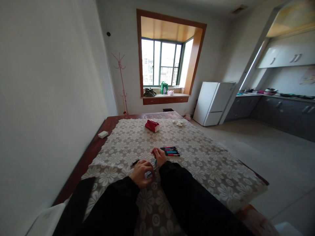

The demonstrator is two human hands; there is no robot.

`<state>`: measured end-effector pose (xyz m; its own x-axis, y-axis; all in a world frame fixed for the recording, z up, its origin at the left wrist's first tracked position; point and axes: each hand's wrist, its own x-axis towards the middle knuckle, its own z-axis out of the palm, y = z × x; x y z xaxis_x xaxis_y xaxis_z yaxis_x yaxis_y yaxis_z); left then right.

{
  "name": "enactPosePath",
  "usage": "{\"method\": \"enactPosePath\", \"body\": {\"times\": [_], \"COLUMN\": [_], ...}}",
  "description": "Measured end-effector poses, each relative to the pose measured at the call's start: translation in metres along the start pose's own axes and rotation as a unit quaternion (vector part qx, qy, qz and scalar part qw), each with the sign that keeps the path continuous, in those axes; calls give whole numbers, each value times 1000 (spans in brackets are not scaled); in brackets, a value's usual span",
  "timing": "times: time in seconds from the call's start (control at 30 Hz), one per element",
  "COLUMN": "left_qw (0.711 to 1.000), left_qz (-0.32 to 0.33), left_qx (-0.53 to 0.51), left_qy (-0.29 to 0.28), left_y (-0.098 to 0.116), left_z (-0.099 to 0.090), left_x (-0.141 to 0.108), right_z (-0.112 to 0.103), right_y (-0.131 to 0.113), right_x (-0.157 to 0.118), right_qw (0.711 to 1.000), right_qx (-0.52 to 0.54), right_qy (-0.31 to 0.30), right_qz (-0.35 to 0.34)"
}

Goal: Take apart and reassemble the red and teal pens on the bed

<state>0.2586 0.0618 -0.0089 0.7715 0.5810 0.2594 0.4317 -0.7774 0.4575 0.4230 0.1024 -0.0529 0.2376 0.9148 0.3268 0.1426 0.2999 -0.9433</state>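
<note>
My left hand (142,173) is curled round a small clear object (148,174) low over the flowered tablecloth (123,147); what exactly it is cannot be made out. Just to its right, my right hand (159,156) has its fingers closed on a blue pen (155,162), mostly hidden by the hand. Several pens (171,151), with pink, teal and black parts, lie side by side beyond my right hand. A small black item (135,162) rests on the cloth just beyond my left hand.
Farther back on the table are a red packet (152,126) and some white bits (178,123). A white charger (103,134) sits at the left edge, and a dark flat object (78,203) at the near left. A white fridge (211,101) stands on the floor beyond.
</note>
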Motion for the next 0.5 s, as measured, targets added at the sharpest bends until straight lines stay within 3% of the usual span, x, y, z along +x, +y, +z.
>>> {"method": "enactPosePath", "body": {"times": [0.17, 0.37, 0.5], "left_qw": [999, 998, 996], "left_qz": [18, 17, -41], "left_qx": [37, 39, 65], "left_qy": [-36, -36, 51], "left_y": [5, 2, -11], "left_z": [5, 6, 2], "left_x": [1, 2, 2], "right_z": [0, 0, -1], "right_y": [3, 3, 2], "right_x": [-1, -3, -4], "right_qw": [999, 991, 982], "right_qx": [-35, -131, -184], "right_qy": [-8, -12, -12], "right_qz": [-20, -11, -31]}}
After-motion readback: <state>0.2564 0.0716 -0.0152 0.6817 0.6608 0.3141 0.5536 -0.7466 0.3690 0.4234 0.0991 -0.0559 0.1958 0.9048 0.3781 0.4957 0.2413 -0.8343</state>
